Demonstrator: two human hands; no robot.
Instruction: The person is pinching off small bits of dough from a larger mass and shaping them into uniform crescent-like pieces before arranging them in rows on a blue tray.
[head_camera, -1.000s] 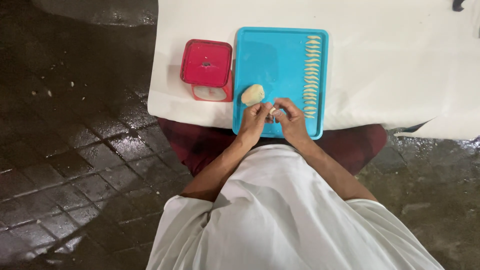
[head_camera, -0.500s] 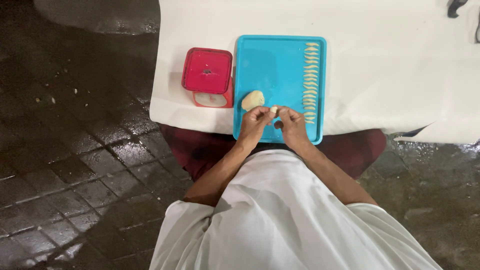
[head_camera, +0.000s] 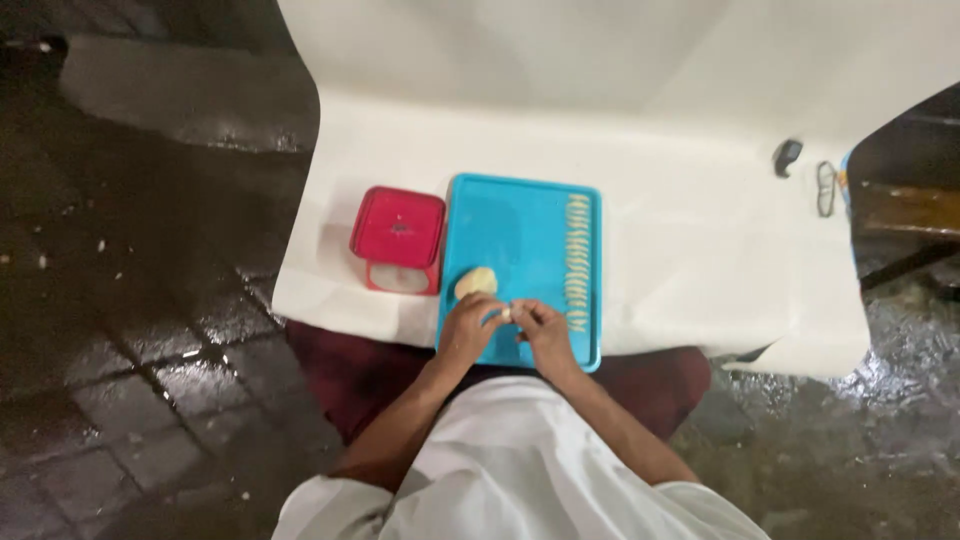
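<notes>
- We are pinching a small dough piece (head_camera: 506, 313) between our left hand (head_camera: 468, 326) and right hand (head_camera: 541, 328), over the tray's (head_camera: 520, 225) near edge.
- It looks soft, light and easily squashed; fingertips at its edges should suit.
- Fingers are hiding its shape.
- The dough lump (head_camera: 476, 282) is lying just beyond; a row of pieces (head_camera: 578, 250) is too small to make out.

Box (head_camera: 398, 229) left of tray (head_camera: 520, 225); dough lump (head_camera: 476, 282) on tray.

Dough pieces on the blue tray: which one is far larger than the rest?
The pale dough lump beside the left hand, near the tray's left edge. The others are small pieces lined up in a column along the right side.
</notes>
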